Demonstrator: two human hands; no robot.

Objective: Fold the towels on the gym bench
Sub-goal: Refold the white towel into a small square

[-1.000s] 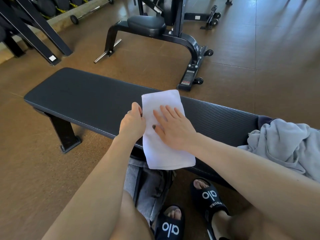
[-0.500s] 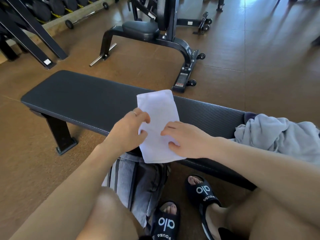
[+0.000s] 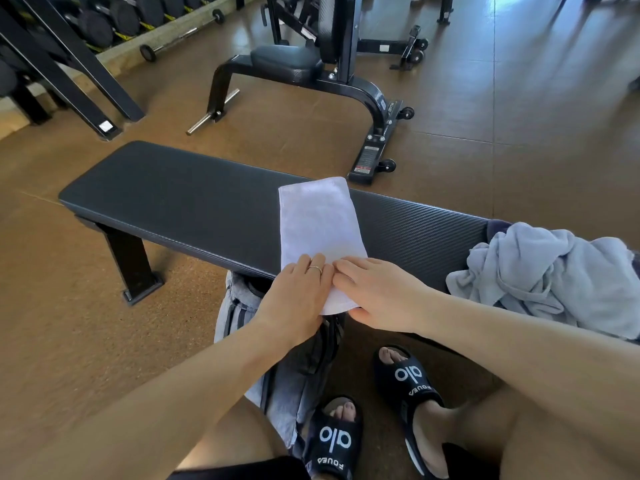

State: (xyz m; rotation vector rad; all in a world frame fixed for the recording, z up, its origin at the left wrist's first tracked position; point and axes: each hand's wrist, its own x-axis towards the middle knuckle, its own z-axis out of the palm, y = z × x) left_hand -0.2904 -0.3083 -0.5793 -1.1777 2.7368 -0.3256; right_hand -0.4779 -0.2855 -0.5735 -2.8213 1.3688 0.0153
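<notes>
White towel [image 3: 320, 230] lies w/ long axis across bench [image 3: 173, 199], near end overhanging front edge. Left hand [image 3: 298, 299] & right hand [image 3: 377, 294] both grip that end.

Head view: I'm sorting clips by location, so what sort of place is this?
A gym, most likely a weights area. A rack of dumbbells lines the far wall, an adjustable workout bench stands on the floor, and the white towel lies across a flat padded bench.

White towel [image 3: 318, 223], black bench [image 3: 180, 199], pale-blue heap [image 3: 554, 278].
</notes>
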